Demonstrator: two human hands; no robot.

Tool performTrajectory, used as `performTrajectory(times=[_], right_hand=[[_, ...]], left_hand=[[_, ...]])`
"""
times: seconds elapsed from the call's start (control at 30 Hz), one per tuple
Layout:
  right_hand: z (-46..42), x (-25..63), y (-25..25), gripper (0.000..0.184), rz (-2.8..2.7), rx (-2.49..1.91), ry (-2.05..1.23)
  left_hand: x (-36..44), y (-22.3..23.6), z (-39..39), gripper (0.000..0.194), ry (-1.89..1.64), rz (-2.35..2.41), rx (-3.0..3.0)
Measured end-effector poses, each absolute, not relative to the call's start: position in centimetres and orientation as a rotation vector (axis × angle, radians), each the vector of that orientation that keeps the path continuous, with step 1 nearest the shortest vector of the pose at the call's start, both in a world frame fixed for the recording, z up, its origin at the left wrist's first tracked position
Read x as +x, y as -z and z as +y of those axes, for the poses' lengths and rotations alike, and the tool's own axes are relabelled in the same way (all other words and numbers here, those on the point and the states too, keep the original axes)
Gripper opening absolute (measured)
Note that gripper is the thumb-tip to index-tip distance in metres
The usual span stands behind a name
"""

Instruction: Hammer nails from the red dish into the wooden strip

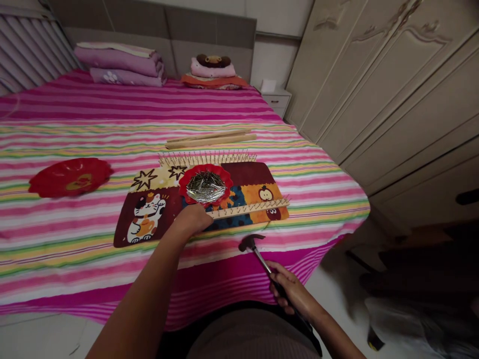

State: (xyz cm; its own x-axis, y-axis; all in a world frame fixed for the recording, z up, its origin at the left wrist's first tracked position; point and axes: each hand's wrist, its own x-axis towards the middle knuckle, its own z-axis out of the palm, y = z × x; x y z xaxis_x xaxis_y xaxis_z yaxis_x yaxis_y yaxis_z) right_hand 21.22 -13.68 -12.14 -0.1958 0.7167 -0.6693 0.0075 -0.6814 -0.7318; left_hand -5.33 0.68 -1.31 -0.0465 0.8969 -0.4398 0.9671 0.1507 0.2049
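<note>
Strip [250,209], one, wooden, nails upright along its length. Lies across the near right part of the mat [153,239]; left end beneath the left hand [192,220], right end reaching the mat's right edge. Well apart from the right hand [291,288], which is nearer the body and to the right.

Hammer [261,257], one, claw type, metal shaft, dark grip. Head between the strip and the right hand, near the bed's close edge, apart from the strip.

Bowl [183,188], red, scalloped, filled with loose nails [207,187]. Stands on the mat just beyond the strip's left end and the left hand.

Nailed strip [207,159], one, pale wood, many upright nails; along the mat's far edge, behind the bowl.

Bare strips [213,141], wooden, grouped beyond the nailed strip.

Dish [48,179], red, wavy rim, gold mark; on the bed [75,224], left of the mat.

At the bed's head: folded quilt [119,62], left; stacked pillows [213,80], right. Beyond: nightstand [277,101]. Right side: wardrobe [359,80].

Left fingers: mostly hidden by the back of the hand at the strip's end; whether gripping or merely resting, cannot tell. Right fingers [280,301]: closed round the hammer's grip.
</note>
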Motion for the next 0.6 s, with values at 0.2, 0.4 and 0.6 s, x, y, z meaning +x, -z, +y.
performTrajectory(times=[0.2,0.4,0.6], right_hand=[[-13.7,21.2,12.3,0.053,-0.845,-1.595,-1.931],[-13.7,21.1,12.2,0.052,-0.823,-1.596,-1.927],[-13.7,21.2,12.3,0.052,-0.823,-1.603,-1.930]], left_hand=[[-5.4,1.6,0.6,0.026,0.084,2.113,1.684],[-4.3,2.2,-1.3,0.023,-0.154,2.223,1.755],[-3.2,5.8,-2.7,0.019,-0.745,2.177,1.685]])
